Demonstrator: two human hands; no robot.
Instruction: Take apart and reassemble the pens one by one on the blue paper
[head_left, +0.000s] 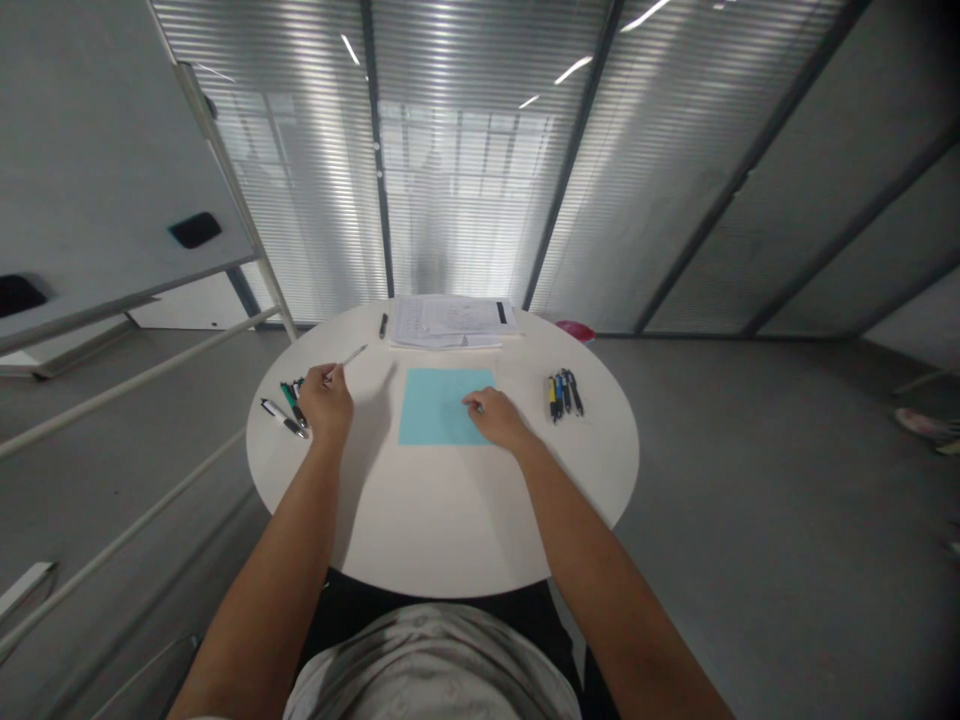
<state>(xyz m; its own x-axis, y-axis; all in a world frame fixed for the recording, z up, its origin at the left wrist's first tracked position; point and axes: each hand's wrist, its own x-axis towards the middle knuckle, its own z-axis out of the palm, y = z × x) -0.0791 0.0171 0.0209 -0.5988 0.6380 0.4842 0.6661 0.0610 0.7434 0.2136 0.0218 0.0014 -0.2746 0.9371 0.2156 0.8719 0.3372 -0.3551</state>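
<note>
While my right hand rests open, its fingertips lying loosely on the edge of a pale blue sheet of paper, my left hand pinches a slim white pen angled away from me. The sheet lies flat and smooth between my hands, its matte surface square-cornered and nearer my right hand. Just beside my left hand sits a small heap of pens, green and black-and-white barrels among them. Off to the right lies a tight bunch of clicker pens, yellow and blue showing. Beyond the sheet are a stack of printed papers and a black pen, all on a round white table.
</note>
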